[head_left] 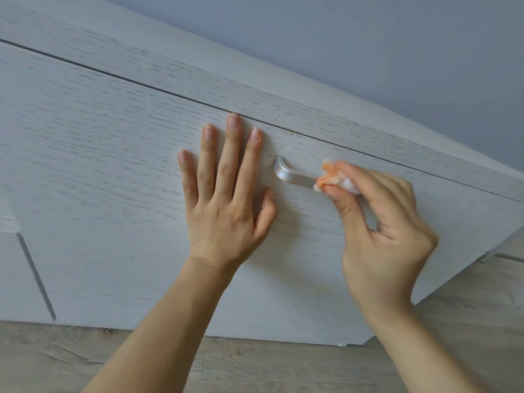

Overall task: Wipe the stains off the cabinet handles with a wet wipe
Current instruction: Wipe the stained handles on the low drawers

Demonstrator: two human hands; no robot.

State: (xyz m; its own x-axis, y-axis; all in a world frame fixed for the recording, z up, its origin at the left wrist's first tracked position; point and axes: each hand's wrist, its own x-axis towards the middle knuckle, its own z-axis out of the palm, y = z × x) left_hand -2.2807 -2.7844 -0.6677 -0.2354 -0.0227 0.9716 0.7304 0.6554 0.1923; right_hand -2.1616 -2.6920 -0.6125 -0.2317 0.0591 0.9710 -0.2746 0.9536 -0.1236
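Pale wood-grain cabinet door [113, 154] fills my view, with wood-look floor below. My left hand [226, 199] lies flat and spread on the door, holding nothing; my right hand [388, 234] pinches the wet wipe [331, 178], now orange-stained, against the right part of the silver handle [292, 174]. Exposed left end looks clean, faint specks remain on the door beside it, the rest is hidden, so I judge this handle partly done.

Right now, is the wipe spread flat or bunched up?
Bunched up. The wipe is a crumpled wad with orange stains, pinched in the right hand and pressed to the right end of the handle.
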